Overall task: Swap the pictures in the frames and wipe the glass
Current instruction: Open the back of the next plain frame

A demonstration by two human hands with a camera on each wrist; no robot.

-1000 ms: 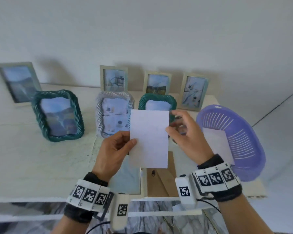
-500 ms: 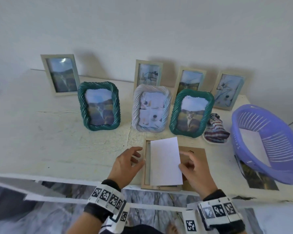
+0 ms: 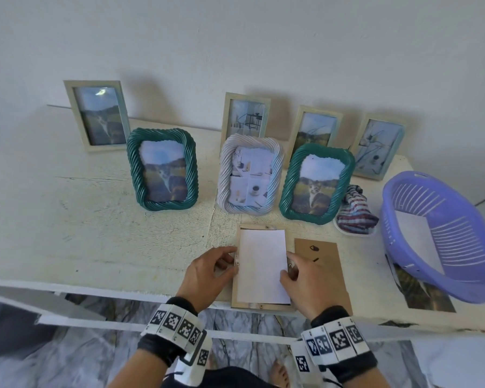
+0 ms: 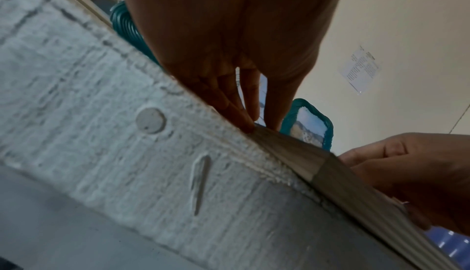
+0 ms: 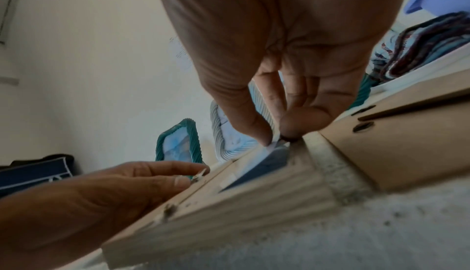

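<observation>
Photo (image 3: 262, 266) lies face-down in open frame (image 3: 235, 287) at desk (image 3: 95, 233) front edge, backing board (image 3: 319, 264) just right of frame. Left hand (image 3: 207, 275) pinches frame's left rail; right hand (image 3: 305, 281) pinches photo's right edge. Step: seat photo square inside recess, corners flat, then refit board. Hold frame steady.

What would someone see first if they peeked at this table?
Probably the two hands, the left hand and right hand, fitting a white sheet into a wooden frame lying flat at the table's near edge. Behind stand twisty rope-look frames, two green and one pale between them. A purple basket sits at the right.
</observation>
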